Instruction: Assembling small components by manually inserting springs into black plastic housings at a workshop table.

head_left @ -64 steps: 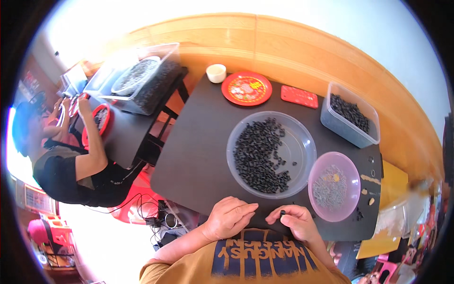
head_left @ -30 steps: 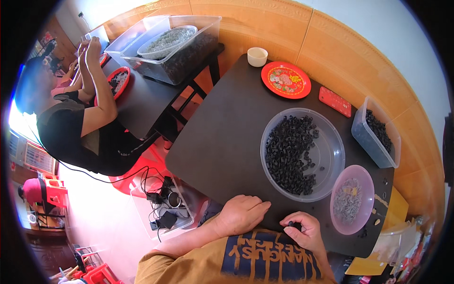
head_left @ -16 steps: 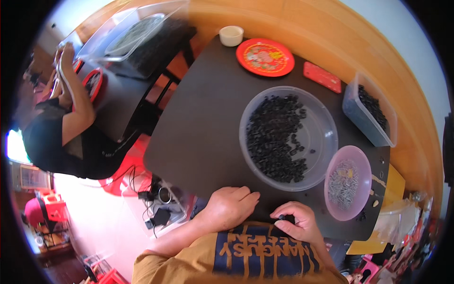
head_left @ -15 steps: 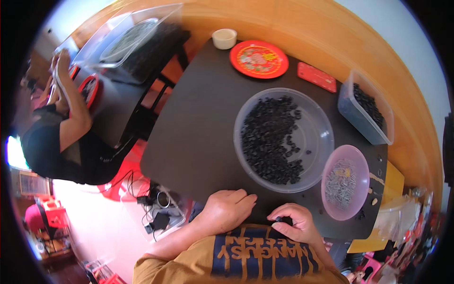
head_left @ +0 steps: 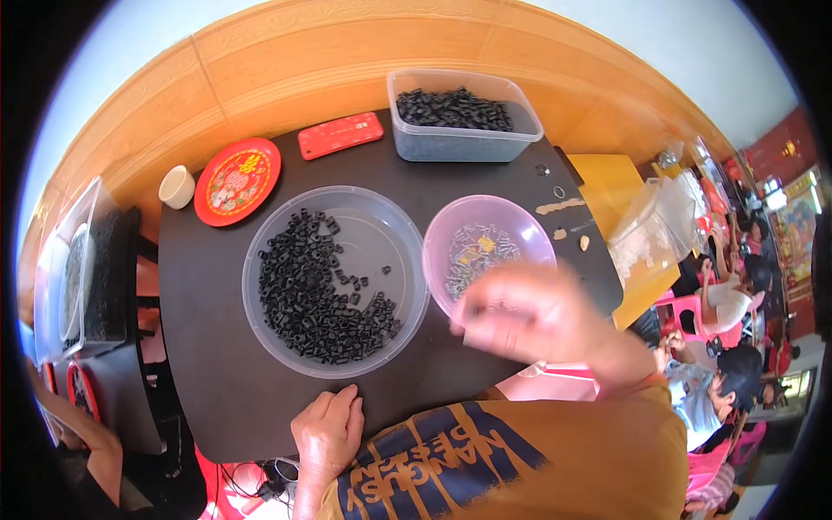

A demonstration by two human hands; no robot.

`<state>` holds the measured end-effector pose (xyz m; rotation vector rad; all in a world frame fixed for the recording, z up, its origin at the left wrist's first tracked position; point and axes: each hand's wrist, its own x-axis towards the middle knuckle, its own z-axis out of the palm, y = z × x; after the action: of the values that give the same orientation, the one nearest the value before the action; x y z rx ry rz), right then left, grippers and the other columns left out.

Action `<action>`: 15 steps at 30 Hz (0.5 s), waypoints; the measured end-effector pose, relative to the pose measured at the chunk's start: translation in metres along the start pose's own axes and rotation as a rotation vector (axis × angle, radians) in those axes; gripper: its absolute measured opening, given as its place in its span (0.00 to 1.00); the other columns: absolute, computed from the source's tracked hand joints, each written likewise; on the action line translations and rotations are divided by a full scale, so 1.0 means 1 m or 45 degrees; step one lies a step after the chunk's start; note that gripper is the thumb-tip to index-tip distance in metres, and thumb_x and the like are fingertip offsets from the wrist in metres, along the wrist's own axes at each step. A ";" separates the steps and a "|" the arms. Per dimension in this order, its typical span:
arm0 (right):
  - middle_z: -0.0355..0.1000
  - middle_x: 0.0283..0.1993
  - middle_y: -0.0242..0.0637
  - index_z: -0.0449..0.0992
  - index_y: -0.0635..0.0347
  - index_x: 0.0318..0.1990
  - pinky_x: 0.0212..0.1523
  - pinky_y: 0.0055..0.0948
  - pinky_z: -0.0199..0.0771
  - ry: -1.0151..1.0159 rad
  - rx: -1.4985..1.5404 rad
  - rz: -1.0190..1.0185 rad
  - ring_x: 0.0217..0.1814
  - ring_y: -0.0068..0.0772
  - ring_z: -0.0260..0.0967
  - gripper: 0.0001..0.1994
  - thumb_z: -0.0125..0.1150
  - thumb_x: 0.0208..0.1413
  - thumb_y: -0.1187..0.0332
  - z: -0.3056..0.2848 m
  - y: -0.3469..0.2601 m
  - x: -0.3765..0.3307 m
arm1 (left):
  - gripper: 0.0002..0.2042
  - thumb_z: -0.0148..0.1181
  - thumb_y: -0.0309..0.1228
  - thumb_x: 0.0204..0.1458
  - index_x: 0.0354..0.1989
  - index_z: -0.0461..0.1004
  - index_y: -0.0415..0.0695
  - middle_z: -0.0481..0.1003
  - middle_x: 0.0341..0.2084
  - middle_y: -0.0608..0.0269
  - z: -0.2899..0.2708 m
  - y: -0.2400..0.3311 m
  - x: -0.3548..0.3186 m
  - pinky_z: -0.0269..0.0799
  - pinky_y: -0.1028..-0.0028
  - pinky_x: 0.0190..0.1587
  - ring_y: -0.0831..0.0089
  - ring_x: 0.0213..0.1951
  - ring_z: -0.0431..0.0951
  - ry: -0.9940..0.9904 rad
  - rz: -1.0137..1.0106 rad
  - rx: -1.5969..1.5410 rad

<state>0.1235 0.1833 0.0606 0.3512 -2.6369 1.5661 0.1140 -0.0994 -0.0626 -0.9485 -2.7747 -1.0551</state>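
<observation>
My right hand [head_left: 529, 314], smeared by motion, hovers over the near edge of a pink bowl [head_left: 440, 227]. Its fingers are too blurred to show whether they hold anything. Small silvery rod-like pieces [head_left: 468, 260] and a few yellowish bits lie in that bowl, partly hidden by the hand. My left hand [head_left: 328, 431] rests at the table's near edge with relaxed fingers, nothing visible in it. Just beyond it stands a large round clear basin [head_left: 390, 234], holding many small black parts [head_left: 299, 295] heaped mostly toward its left and near side.
Along the back of the dark table [head_left: 208, 347] are a cream cup [head_left: 177, 187], a red patterned plate [head_left: 238, 182], a red phone-shaped case [head_left: 341, 135] and a clear rectangular tub [head_left: 468, 146] of black parts. A co-worker's arm [head_left: 97, 442] shows at left; other people sit at right.
The view has swung to the right. My right hand, which was pinching a small black part near my chest, has moved out to the pink bowl. My left hand stays by the table edge.
</observation>
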 end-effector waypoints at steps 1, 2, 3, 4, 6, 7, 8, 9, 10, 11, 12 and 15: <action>0.71 0.29 0.43 0.74 0.63 0.35 0.31 0.34 0.68 0.250 -0.299 -0.300 0.31 0.41 0.71 0.09 0.64 0.51 0.68 -0.017 0.004 0.016 | 0.08 0.62 0.25 0.45 0.35 0.77 0.43 0.71 0.20 0.61 0.000 0.001 0.000 0.70 0.68 0.26 0.61 0.23 0.74 0.014 -0.016 0.017; 0.70 0.27 0.42 0.74 0.63 0.33 0.30 0.34 0.68 0.398 -0.565 -0.385 0.29 0.40 0.70 0.09 0.64 0.51 0.68 -0.035 0.007 0.029 | 0.08 0.62 0.25 0.45 0.35 0.77 0.43 0.71 0.20 0.61 0.001 0.002 0.000 0.70 0.68 0.26 0.61 0.23 0.74 0.017 0.002 0.010; 0.69 0.25 0.42 0.74 0.64 0.33 0.28 0.34 0.68 0.555 -0.521 -0.258 0.26 0.41 0.69 0.10 0.64 0.51 0.66 -0.046 0.010 0.043 | 0.08 0.62 0.24 0.44 0.35 0.77 0.43 0.71 0.21 0.60 0.002 0.003 -0.001 0.70 0.68 0.26 0.61 0.23 0.74 0.023 -0.008 0.017; 0.70 0.25 0.43 0.74 0.65 0.33 0.28 0.34 0.69 0.718 -0.577 -0.310 0.27 0.41 0.71 0.11 0.64 0.51 0.66 -0.059 0.020 0.059 | 0.08 0.62 0.24 0.44 0.34 0.77 0.43 0.71 0.21 0.60 0.003 0.004 -0.001 0.70 0.67 0.26 0.61 0.23 0.74 0.028 -0.022 0.027; 0.74 0.29 0.47 0.75 0.65 0.35 0.31 0.36 0.71 0.813 -0.884 -0.346 0.31 0.45 0.73 0.12 0.62 0.52 0.63 -0.091 0.048 0.090 | 0.08 0.63 0.24 0.44 0.34 0.77 0.43 0.71 0.21 0.60 0.006 0.006 0.005 0.70 0.67 0.25 0.60 0.22 0.74 0.059 0.043 0.013; 0.75 0.31 0.48 0.76 0.64 0.36 0.33 0.38 0.72 0.831 -1.048 -0.278 0.33 0.47 0.74 0.13 0.61 0.52 0.61 -0.102 0.064 0.106 | 0.08 0.63 0.24 0.44 0.34 0.77 0.42 0.71 0.21 0.60 0.008 0.005 0.006 0.70 0.67 0.25 0.60 0.22 0.74 0.078 0.034 0.028; 0.75 0.32 0.49 0.76 0.63 0.36 0.34 0.40 0.73 0.646 -1.212 -0.141 0.35 0.48 0.74 0.14 0.59 0.53 0.60 -0.116 0.087 0.119 | 0.08 0.63 0.24 0.44 0.34 0.77 0.42 0.71 0.21 0.60 0.008 0.007 0.002 0.70 0.67 0.25 0.60 0.22 0.74 0.072 0.029 0.027; 0.75 0.34 0.49 0.77 0.61 0.36 0.36 0.42 0.73 0.449 -1.353 -0.015 0.36 0.49 0.74 0.14 0.57 0.53 0.58 -0.124 0.105 0.130 | 0.08 0.63 0.23 0.43 0.34 0.77 0.42 0.71 0.21 0.60 0.006 0.009 0.002 0.70 0.67 0.25 0.59 0.22 0.74 0.061 0.004 0.027; 0.75 0.34 0.49 0.77 0.61 0.36 0.36 0.42 0.73 0.440 -1.343 -0.007 0.36 0.49 0.74 0.14 0.57 0.53 0.58 -0.120 0.103 0.133 | 0.08 0.63 0.23 0.43 0.34 0.77 0.42 0.71 0.21 0.60 0.004 0.004 0.002 0.70 0.67 0.25 0.59 0.22 0.74 0.049 -0.005 0.029; 0.75 0.35 0.50 0.77 0.61 0.37 0.37 0.43 0.73 0.468 -1.473 0.118 0.38 0.49 0.74 0.15 0.56 0.53 0.58 -0.114 0.097 0.138 | 0.08 0.63 0.23 0.43 0.34 0.77 0.42 0.71 0.21 0.60 0.003 -0.001 0.003 0.70 0.67 0.26 0.59 0.23 0.74 0.048 0.024 0.024; 0.75 0.37 0.50 0.77 0.61 0.37 0.38 0.44 0.73 0.477 -1.607 0.228 0.39 0.49 0.74 0.15 0.55 0.53 0.57 -0.108 0.092 0.144 | 0.08 0.63 0.23 0.43 0.34 0.76 0.42 0.71 0.21 0.60 0.005 -0.001 0.002 0.70 0.67 0.26 0.59 0.23 0.74 0.058 0.034 0.013; 0.74 0.32 0.47 0.75 0.64 0.40 0.35 0.40 0.73 0.543 -0.871 -0.241 0.34 0.49 0.72 0.13 0.57 0.53 0.63 -0.074 0.043 0.114 | 0.09 0.63 0.23 0.43 0.35 0.76 0.42 0.71 0.21 0.60 -0.003 0.002 0.009 0.70 0.67 0.26 0.61 0.22 0.74 0.047 -0.012 -0.024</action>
<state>-0.0018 0.2490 0.0777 0.1829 -2.4966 0.5381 0.1068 -0.0950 -0.0569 -0.9086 -2.7471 -1.0911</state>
